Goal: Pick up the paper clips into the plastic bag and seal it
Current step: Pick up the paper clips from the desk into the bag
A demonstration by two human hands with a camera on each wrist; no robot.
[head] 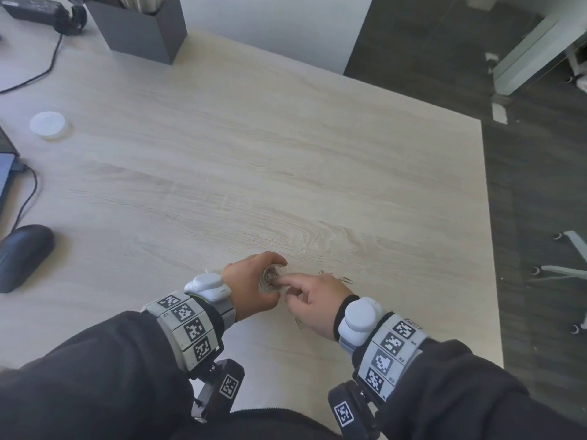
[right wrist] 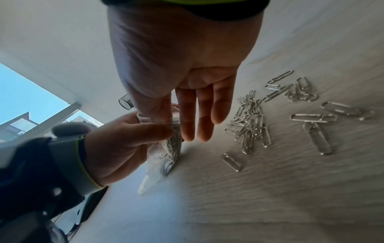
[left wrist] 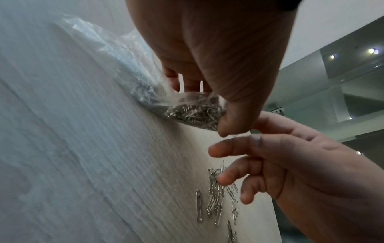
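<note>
Filling: plastic bag (right wrist: 164,157) partly loaded with paper clips, standing on the worktop (head: 286,173).
Left hand (head: 251,287): gripping the bag's mouth, thumb and fingers curled round the film.
Right hand (head: 313,296): at the bag's opening, thumb and forefinger together there, other fingers straight; whether a clip is pinched cannot be told.
Loose paper clips (right wrist: 249,125): scattered on the worktop just beside the right hand.
Risk: thin film collapsing under a slack grip, clips missing the mouth or spilling back out.
</note>
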